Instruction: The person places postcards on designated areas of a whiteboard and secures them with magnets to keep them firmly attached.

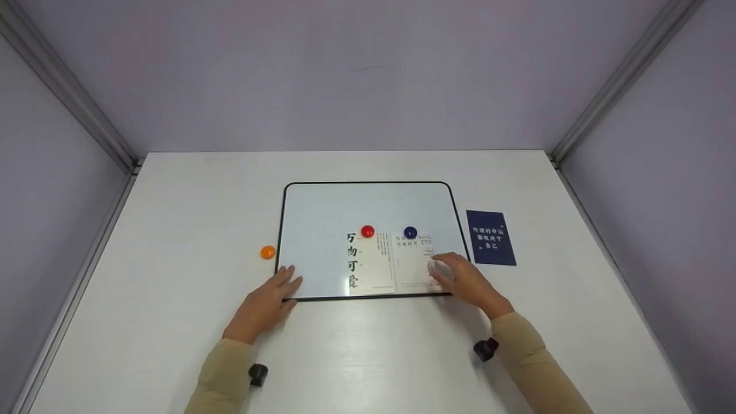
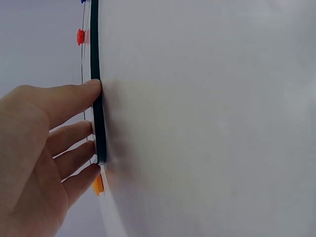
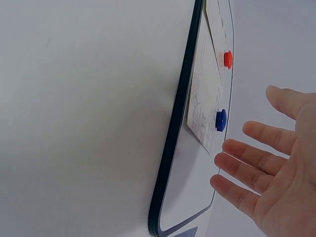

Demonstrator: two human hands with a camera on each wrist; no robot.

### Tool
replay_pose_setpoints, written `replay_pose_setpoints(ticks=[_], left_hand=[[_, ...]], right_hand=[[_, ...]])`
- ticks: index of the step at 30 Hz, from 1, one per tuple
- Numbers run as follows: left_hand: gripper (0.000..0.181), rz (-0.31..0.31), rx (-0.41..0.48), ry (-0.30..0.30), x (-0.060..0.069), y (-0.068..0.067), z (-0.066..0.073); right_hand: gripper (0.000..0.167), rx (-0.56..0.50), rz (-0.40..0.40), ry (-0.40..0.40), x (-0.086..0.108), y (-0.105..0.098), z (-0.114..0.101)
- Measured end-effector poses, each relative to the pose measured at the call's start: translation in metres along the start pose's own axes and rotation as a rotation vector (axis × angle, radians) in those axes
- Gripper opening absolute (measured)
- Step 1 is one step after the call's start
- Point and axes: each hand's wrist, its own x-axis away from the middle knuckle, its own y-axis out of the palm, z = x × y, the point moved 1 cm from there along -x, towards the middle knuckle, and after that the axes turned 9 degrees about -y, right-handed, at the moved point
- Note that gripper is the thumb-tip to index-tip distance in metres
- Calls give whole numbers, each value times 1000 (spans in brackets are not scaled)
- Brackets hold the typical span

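My left hand [image 1: 265, 303] rests at the near left corner of a black-framed whiteboard [image 1: 328, 213] that lies flat on the table. In the left wrist view its thumb touches the near frame edge [image 2: 96, 49], with the fingers loosely extended by the corner. My right hand [image 1: 464, 283] hovers above the board's near right part, fingers spread and holding nothing. Under it lies a pale card [image 1: 411, 264], partly hidden in the head view, with a blue round magnet [image 1: 410, 233] at its top. Beside that is another card [image 1: 374, 267] bearing large black characters, topped by a red magnet [image 1: 367, 231].
An orange magnet [image 1: 268, 252] lies on the table left of the board. Right of the board is a dark blue card [image 1: 491, 237] with white characters. Pale purple walls [image 1: 368, 75] enclose the white table [image 1: 368, 356] at the back and sides.
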Motion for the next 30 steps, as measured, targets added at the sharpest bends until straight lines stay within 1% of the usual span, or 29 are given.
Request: replay_pose_setpoints(ticks=[3, 7, 15, 22, 28, 30], left_hand=[[50, 10, 18, 5, 0, -1, 1], [48, 21, 39, 2, 0, -2, 2], [49, -1, 55, -37, 1, -2, 4], [50, -26, 76, -59, 0, -1, 4], [50, -19, 77, -59, -1, -1, 4], [50, -15, 81, -58, 0, -1, 4]], right_hand=[[48, -11, -6, 0, -1, -4, 3], [52, -20, -8, 25, -1, -9, 7], [51, -8, 13, 83, 0, -20, 19], [51, 19, 49, 72, 2, -30, 27], [50, 5, 66, 84, 3, -35, 36], [49, -3, 92, 87, 3, -37, 40]])
